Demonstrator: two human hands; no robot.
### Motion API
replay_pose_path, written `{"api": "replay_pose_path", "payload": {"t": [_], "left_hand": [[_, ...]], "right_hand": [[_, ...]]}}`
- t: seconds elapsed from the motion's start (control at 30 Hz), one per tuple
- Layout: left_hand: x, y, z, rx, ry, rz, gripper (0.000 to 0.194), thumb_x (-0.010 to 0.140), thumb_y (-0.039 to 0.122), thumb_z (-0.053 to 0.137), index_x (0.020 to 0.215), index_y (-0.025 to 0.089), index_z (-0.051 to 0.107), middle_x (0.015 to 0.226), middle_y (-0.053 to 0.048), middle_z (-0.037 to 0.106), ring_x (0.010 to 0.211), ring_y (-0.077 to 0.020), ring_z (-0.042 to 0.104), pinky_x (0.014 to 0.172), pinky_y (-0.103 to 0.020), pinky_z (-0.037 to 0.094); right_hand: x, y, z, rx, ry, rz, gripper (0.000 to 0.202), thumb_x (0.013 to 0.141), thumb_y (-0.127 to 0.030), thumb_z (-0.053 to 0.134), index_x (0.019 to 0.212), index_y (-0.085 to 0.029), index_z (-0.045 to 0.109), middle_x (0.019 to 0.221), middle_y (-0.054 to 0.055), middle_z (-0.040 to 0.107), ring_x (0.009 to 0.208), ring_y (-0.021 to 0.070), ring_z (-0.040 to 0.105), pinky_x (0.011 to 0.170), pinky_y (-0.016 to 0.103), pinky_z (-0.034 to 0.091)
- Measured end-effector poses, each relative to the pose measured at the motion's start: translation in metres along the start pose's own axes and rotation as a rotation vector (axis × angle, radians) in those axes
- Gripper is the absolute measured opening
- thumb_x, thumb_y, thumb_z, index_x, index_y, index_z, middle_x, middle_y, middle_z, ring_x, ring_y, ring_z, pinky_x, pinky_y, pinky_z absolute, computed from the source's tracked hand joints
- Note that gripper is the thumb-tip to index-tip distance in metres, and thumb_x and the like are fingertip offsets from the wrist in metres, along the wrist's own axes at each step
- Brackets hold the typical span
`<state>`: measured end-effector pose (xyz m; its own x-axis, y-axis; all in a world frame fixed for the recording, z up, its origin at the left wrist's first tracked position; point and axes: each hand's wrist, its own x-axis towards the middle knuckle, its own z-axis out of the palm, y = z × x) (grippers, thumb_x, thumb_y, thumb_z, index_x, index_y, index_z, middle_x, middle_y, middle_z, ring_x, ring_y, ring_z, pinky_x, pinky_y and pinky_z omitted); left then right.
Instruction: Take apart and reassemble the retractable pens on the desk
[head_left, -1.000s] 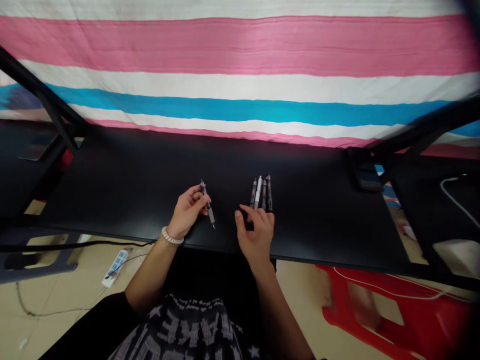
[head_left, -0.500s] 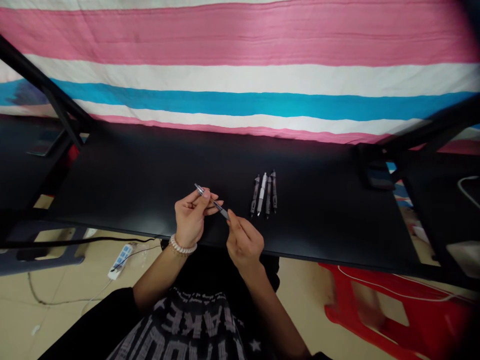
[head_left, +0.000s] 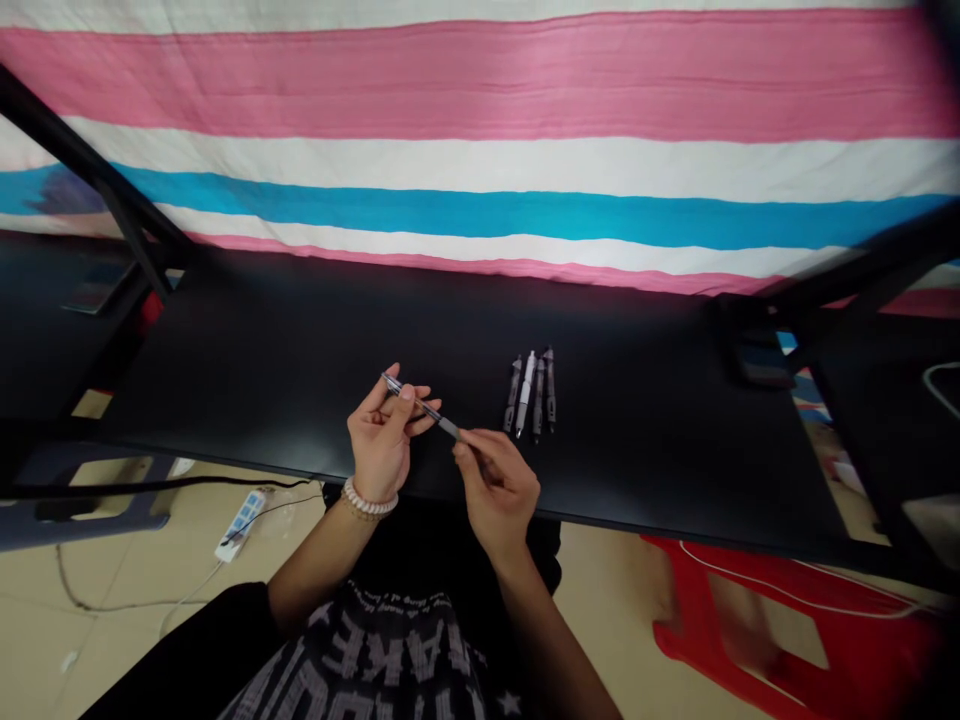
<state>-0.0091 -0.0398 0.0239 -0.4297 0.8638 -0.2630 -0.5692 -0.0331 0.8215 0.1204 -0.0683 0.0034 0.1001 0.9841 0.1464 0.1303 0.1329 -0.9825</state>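
Observation:
A slim pen (head_left: 429, 409) with a clear barrel and grey grip is held slantwise above the near part of the black table. My left hand (head_left: 382, 435), with a beaded or coiled band at the wrist, pinches its upper end between thumb and fingers. At the lower end, my right hand (head_left: 499, 490) is closed on the tip area with thumb and forefinger; the tip itself is hidden. To the right of my hands lies a row of several pens: a white and grey pen (head_left: 526, 395) among dark pens (head_left: 550, 390), side by side.
The black table (head_left: 660, 430) ends at a striped cloth (head_left: 480, 165) along the back. Dark metal frames stand at both sides. Below are a red plastic stool (head_left: 750, 630) at right and a white power strip (head_left: 240, 525) with cables on the floor at left.
My right hand has shifted slightly right and turned, its fingers now differently placed at the pen's lower end. My left forefinger has straightened along the upper end. The row of pens is unchanged.

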Motion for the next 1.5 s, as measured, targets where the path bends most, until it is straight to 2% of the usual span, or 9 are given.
{"api": "replay_pose_path", "payload": {"t": [0.33,0.53,0.73,0.8,0.97,1.1,1.23,1.4,1.5], "left_hand": [[-0.002,-0.004,0.0,-0.049,0.047,-0.009,0.052,0.074,0.03,0.087,0.122,0.021,0.068,0.098,-0.003,0.078,0.075,-0.0173,0.078,0.071,-0.03,0.066],[0.008,0.005,-0.005,-0.043,0.105,0.038,0.048,0.077,0.031,0.084,0.12,0.022,0.067,0.1,-0.003,0.078,0.079,-0.0166,0.077,0.075,-0.03,0.065],[0.0,-0.001,-0.002,-0.019,0.027,-0.061,0.05,0.078,0.032,0.084,0.123,0.021,0.065,0.1,-0.004,0.077,0.079,-0.0167,0.077,0.072,-0.029,0.064],[-0.003,-0.005,-0.001,-0.027,0.023,-0.083,0.05,0.077,0.032,0.083,0.122,0.021,0.065,0.099,-0.003,0.076,0.079,-0.0168,0.077,0.073,-0.029,0.064],[-0.003,-0.007,-0.001,-0.036,0.018,-0.09,0.05,0.075,0.031,0.085,0.12,0.02,0.066,0.096,-0.003,0.076,0.076,-0.0167,0.077,0.069,-0.027,0.063],[-0.002,-0.007,-0.001,-0.062,0.034,-0.089,0.05,0.073,0.03,0.086,0.118,0.02,0.067,0.094,-0.002,0.076,0.076,-0.0171,0.077,0.07,-0.028,0.064],[-0.002,-0.008,-0.001,-0.053,0.042,-0.081,0.05,0.074,0.03,0.086,0.119,0.02,0.067,0.095,-0.003,0.076,0.077,-0.0176,0.077,0.073,-0.031,0.064],[-0.003,-0.007,0.001,-0.067,0.042,-0.078,0.051,0.072,0.03,0.087,0.118,0.019,0.067,0.093,-0.003,0.076,0.075,-0.0179,0.077,0.07,-0.03,0.065],[-0.005,-0.006,-0.001,-0.055,0.01,-0.082,0.048,0.074,0.03,0.086,0.117,0.019,0.067,0.094,-0.002,0.076,0.076,-0.0175,0.077,0.068,-0.028,0.064]], "right_hand": [[0.0,0.003,-0.003,-0.07,-0.024,-0.012,0.028,0.089,-0.032,0.072,0.115,-0.022,0.074,0.098,0.007,0.078,0.074,0.0176,0.075,0.065,0.031,0.065],[0.001,-0.002,-0.012,-0.218,0.049,-0.309,0.017,0.092,-0.018,0.068,0.104,-0.025,0.078,0.096,0.006,0.079,0.084,0.0197,0.076,0.079,0.036,0.065],[0.003,0.0,-0.006,-0.233,0.084,-0.401,0.019,0.093,-0.017,0.065,0.101,-0.027,0.079,0.096,0.004,0.079,0.085,0.0189,0.077,0.079,0.035,0.067],[0.003,0.003,-0.003,-0.237,0.092,-0.369,0.016,0.093,-0.02,0.065,0.099,-0.026,0.079,0.096,0.005,0.08,0.084,0.0197,0.077,0.079,0.036,0.067],[0.001,0.008,-0.003,-0.116,-0.038,-0.054,0.021,0.096,-0.032,0.062,0.11,-0.02,0.073,0.077,0.002,0.077,0.063,0.0164,0.074,0.063,0.031,0.065],[0.002,0.005,-0.006,-0.206,0.002,-0.135,0.019,0.092,-0.032,0.067,0.107,-0.021,0.073,0.097,0.007,0.077,0.087,0.0202,0.074,0.078,0.035,0.063],[0.003,0.005,-0.006,-0.214,-0.023,-0.066,0.02,0.091,-0.035,0.068,0.104,-0.02,0.073,0.086,0.004,0.076,0.071,0.0171,0.072,0.065,0.029,0.061],[0.003,0.006,-0.004,-0.204,-0.028,-0.034,0.024,0.093,-0.039,0.065,0.102,-0.019,0.075,0.086,0.007,0.077,0.073,0.0181,0.073,0.069,0.031,0.061],[0.005,0.002,-0.003,-0.057,-0.059,0.112,0.032,0.09,-0.049,0.066,0.094,-0.018,0.075,0.078,0.006,0.075,0.063,0.017,0.07,0.057,0.028,0.058]]}}
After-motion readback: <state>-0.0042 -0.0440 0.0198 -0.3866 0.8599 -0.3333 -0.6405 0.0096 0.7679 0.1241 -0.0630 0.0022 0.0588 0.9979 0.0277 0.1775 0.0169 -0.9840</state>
